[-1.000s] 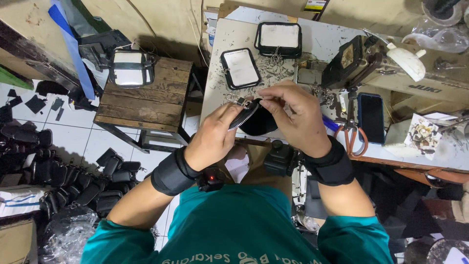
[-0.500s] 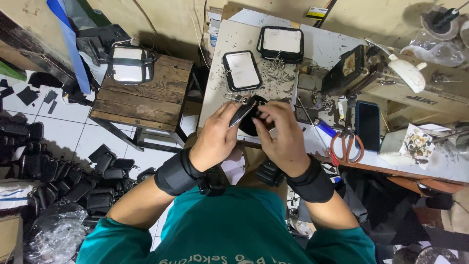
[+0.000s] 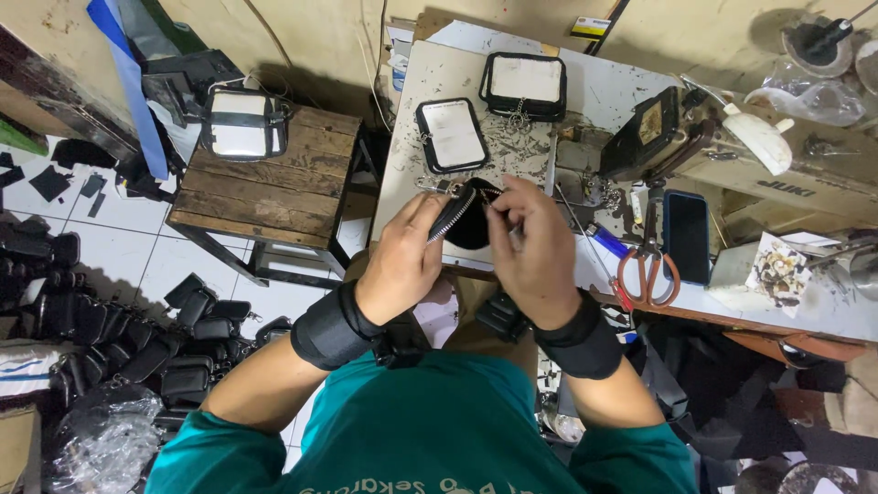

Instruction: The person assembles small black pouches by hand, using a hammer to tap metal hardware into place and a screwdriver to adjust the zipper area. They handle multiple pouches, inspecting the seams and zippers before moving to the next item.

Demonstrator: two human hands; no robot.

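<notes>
We hold a small black pouch in both hands above the near edge of the grey work table. Our left hand is closed around the pouch's left side, thumb and fingers clamping the silver zipper strip that runs along its edge. Our right hand is closed on the pouch's right side, fingertips pinched at the top of the zipper; we cannot tell whether they grip a slider. Both wrists wear wide black wrist bands.

On the table just beyond the pouch lies a flat case with a black rim and pale panel, and a second case of the same kind lies farther away to its right, with a short chain hanging at its near edge. To the right of our hands, orange-handled scissors rest near the table's near edge, with a dark phone just beside them on the right. A blue lighter lies between our right hand and the scissors.

To the left of the table stands a wooden stool carrying a third case at its far edge. On the tiled floor at the near left lies a heap of black pouches.
</notes>
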